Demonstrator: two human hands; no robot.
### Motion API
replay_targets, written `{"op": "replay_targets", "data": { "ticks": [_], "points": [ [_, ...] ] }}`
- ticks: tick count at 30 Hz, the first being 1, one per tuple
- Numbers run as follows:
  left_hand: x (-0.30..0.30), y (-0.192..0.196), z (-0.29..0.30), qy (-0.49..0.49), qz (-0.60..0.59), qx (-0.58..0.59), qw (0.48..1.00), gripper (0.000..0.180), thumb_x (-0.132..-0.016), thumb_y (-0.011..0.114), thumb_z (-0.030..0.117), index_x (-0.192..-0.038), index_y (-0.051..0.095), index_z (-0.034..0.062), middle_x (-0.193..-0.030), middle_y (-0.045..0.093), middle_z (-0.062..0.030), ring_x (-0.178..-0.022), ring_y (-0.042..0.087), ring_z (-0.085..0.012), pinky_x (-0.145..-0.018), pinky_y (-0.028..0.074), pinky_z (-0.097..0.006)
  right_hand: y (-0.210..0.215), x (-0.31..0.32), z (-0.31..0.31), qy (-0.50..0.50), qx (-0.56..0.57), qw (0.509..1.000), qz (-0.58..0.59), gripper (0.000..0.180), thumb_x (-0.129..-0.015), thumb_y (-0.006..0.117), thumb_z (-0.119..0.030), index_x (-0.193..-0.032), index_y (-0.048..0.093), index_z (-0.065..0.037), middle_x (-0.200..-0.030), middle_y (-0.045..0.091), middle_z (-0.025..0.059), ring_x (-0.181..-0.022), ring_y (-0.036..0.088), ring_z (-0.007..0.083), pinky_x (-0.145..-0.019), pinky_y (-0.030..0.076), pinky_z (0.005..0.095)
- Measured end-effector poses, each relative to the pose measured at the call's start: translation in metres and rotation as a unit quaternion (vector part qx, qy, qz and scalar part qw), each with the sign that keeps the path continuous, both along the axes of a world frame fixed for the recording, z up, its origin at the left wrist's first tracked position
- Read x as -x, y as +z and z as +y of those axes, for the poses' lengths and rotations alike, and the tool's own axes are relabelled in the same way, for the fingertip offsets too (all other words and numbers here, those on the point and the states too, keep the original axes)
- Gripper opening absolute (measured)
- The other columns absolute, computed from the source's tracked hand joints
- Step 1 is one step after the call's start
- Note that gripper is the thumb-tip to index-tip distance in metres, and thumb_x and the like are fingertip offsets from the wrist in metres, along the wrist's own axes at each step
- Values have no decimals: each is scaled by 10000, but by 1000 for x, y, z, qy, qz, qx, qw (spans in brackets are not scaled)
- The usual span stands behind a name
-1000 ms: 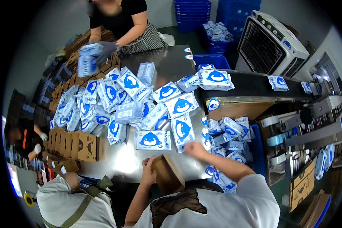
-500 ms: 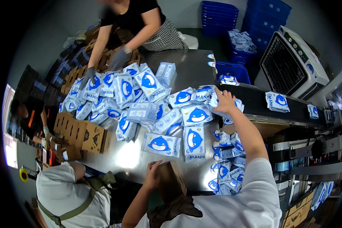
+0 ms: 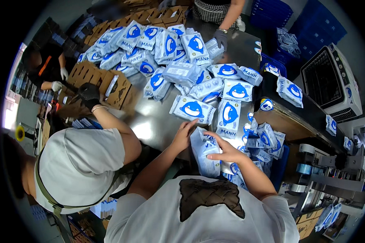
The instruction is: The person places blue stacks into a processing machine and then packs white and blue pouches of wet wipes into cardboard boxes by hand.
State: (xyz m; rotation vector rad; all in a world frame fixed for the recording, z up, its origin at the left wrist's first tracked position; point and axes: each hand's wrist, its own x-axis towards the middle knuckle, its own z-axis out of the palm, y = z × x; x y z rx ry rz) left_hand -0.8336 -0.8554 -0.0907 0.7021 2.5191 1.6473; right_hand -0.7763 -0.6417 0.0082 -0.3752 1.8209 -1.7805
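Note:
My right hand (image 3: 227, 152) grips a white and blue soft pack of wipes (image 3: 205, 156) with a whale picture, thumb on its near face. The pack stands tilted at the table's near edge, in front of my body. Beside its upper left side is my left hand (image 3: 184, 137), fingers stretched and apart, with nothing visible in them. The fingertips are close to a wipes pack lying flat (image 3: 192, 109). Another flat pack (image 3: 229, 117) lies to its right. The brown cardboard box seen earlier is not visible; the pack may hide it.
A heap of wipes packs (image 3: 166, 44) covers the steel table (image 3: 144, 111). More packs fill a bin (image 3: 282, 170) at right, below a dark conveyor (image 3: 308, 117). Brown cartons (image 3: 117, 91) stand at left. A co-worker in white (image 3: 79, 162) is close on my left; another's gloved hand (image 3: 221, 38) touches a pack.
My right hand has come back from the far packs with one pack. The brown box at my left hand has gone from sight. The view has shifted, and the left co-worker now reaches toward the cartons.

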Motion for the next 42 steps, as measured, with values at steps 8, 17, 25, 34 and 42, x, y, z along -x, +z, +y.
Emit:
{"op": "replay_targets", "data": {
  "ticks": [8, 17, 25, 34, 42],
  "points": [
    [-3, -7, 13, 148, -194, -54, 968, 254, -954, 470, 228, -1116, 562, 55, -972, 638, -111, -890, 590, -180, -813, 444, -302, -31, 8, -27, -130, -158, 976, 78, 610, -803, 643, -411, -1301, 477, -101, -1453, 155, 286, -1376, 99, 404, -1080, 193, 450],
    [1, -32, 20, 209, -228, -154, 939, 319, -883, 586, 294, -1021, 630, 10, -854, 659, -104, -757, 602, -187, -730, 466, -301, -60, -30, -33, -215, -326, 917, 86, 653, -855, 588, -396, -1378, 353, -84, -1426, 185, 317, -1334, 192, 450, -1040, 288, 440],
    [-56, 43, -17, 106, 146, 109, 978, 464, -853, 606, 277, -1202, 483, -4, -1139, 520, -207, -1064, 486, -379, -920, 390, -444, -65, -78, -52, -184, -17, 940, -286, 898, -812, 624, -60, -1468, 32, -220, -1249, 467, 187, -1060, 551, 228, -747, 515, 302],
    [-54, -13, -84, 37, 7, 192, 981, 489, -704, 559, 24, -1180, 466, -39, -1093, 509, -253, -1054, 461, -417, -943, 354, -470, -98, -66, -28, -277, -133, 951, -31, 779, -760, 708, -158, -1416, 290, -111, -1429, 298, 206, -1306, 327, 323, -1062, 277, 374],
    [-44, 23, -70, 37, -120, 249, 960, 533, -800, 549, 33, -1284, 361, -84, -1244, 439, -272, -1181, 404, -402, -1018, 291, -435, 38, -328, 204, -611, -733, 265, -139, 928, -617, 701, -147, -1424, 249, -233, -1484, 139, 216, -1382, 66, 402, -1038, 139, 630]
  ]
}}
